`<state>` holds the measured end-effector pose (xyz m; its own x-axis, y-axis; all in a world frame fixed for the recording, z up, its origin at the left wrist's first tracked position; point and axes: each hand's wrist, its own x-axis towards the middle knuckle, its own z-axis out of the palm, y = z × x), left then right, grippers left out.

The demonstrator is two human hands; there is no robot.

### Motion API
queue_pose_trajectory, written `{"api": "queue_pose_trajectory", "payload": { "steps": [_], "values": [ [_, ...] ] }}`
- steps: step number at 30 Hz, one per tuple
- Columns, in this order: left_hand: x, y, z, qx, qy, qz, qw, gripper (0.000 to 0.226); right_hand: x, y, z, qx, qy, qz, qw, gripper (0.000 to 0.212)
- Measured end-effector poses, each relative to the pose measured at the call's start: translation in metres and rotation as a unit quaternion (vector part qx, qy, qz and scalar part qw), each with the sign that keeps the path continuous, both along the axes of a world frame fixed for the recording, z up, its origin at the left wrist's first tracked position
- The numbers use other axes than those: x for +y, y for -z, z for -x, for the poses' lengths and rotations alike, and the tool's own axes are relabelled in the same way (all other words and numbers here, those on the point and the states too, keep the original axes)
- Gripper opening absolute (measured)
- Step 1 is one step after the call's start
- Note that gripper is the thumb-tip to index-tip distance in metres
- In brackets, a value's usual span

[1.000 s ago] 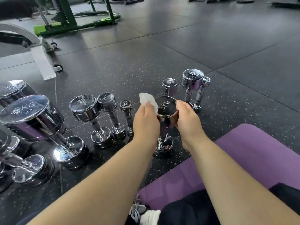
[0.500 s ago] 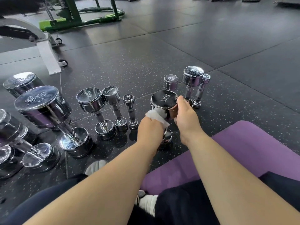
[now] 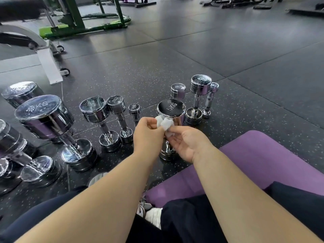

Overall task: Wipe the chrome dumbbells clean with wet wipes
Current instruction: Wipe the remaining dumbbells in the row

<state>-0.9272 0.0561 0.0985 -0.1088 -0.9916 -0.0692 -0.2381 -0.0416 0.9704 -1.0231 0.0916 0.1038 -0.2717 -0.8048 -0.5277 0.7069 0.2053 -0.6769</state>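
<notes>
Beside the left edge of the purple mat (image 3: 263,155) stands the upright chrome 5KG dumbbell (image 3: 171,107), likely heavy and slick; steady its top head. Your left hand (image 3: 147,135) and right hand (image 3: 189,142) pinch the soft white wet wipe (image 3: 164,122)

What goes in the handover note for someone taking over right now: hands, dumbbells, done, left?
Left hand: grips the bunched wet wipe, in front of the 5KG dumbbell.
Right hand: pinches the wipe's lower end. Neither hand is on a dumbbell.
Things: the 5KG dumbbell stands upright on the floor, just off the purple mat. Three smaller dumbbells stand behind it, and a row of dumbbells stands to its left.
Done: cannot tell which are already wiped.
Left: probably regrip the wipe, go over the 5KG, then the others.
</notes>
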Motion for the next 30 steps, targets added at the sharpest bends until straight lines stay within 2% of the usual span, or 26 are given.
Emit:
{"api": "queue_pose_trajectory", "payload": {
  "steps": [2, 4, 5, 7, 10, 12, 15, 18, 21, 24, 27, 30],
  "values": [
    [-0.003, -0.003, -0.001, 0.071, 0.018, -0.042, 0.996, 0.017, 0.001, -0.001, 0.003, 0.008, 0.064, -0.003, 0.998, 0.012],
    [-0.004, -0.006, -0.002, 0.135, 0.042, -0.077, 0.987, 0.018, 0.003, -0.002, 0.003, 0.088, 0.125, -0.009, 0.988, 0.020],
    [-0.004, -0.008, -0.002, 0.159, 0.050, -0.088, 0.982, 0.019, 0.003, -0.001, 0.003, 0.170, 0.153, -0.013, 0.973, 0.023],
    [-0.006, -0.010, -0.002, 0.180, 0.055, -0.091, 0.978, 0.019, 0.002, -0.002, 0.007, 0.337, 0.201, -0.007, 0.920, 0.020],
    [-0.008, -0.011, -0.004, 0.185, 0.047, -0.088, 0.978, 0.014, -0.002, -0.006, 0.017, 0.463, 0.204, 0.007, 0.863, 0.013],
    [-0.011, -0.011, -0.002, 0.188, 0.036, -0.082, 0.978, 0.012, -0.004, -0.007, 0.017, 0.524, 0.149, -0.003, 0.839, 0.023],
    [-0.014, -0.007, 0.001, 0.174, 0.021, -0.058, 0.983, 0.012, -0.002, 0.001, 0.002, 0.534, 0.109, -0.005, 0.838, 0.034],
    [-0.014, -0.004, 0.002, 0.170, 0.026, -0.062, 0.983, 0.012, 0.001, 0.009, 0.002, 0.542, 0.115, -0.041, 0.832, 0.029],
    [-0.009, 0.001, 0.002, 0.128, 0.070, -0.067, 0.987, 0.015, 0.007, 0.016, 0.004, 0.529, 0.133, -0.060, 0.836, 0.028],
    [-0.008, 0.005, -0.001, 0.086, 0.070, -0.094, 0.989, 0.019, 0.004, 0.020, -0.007, 0.527, 0.096, -0.058, 0.842, 0.019],
    [-0.017, -0.006, -0.005, 0.136, 0.039, -0.103, 0.984, 0.013, 0.001, 0.010, -0.005, 0.532, 0.148, -0.037, 0.833, 0.014],
    [-0.021, -0.017, -0.003, 0.167, 0.028, -0.053, 0.984, 0.016, -0.002, -0.005, 0.004, 0.554, 0.156, 0.000, 0.818, 0.035]
  ]
}}
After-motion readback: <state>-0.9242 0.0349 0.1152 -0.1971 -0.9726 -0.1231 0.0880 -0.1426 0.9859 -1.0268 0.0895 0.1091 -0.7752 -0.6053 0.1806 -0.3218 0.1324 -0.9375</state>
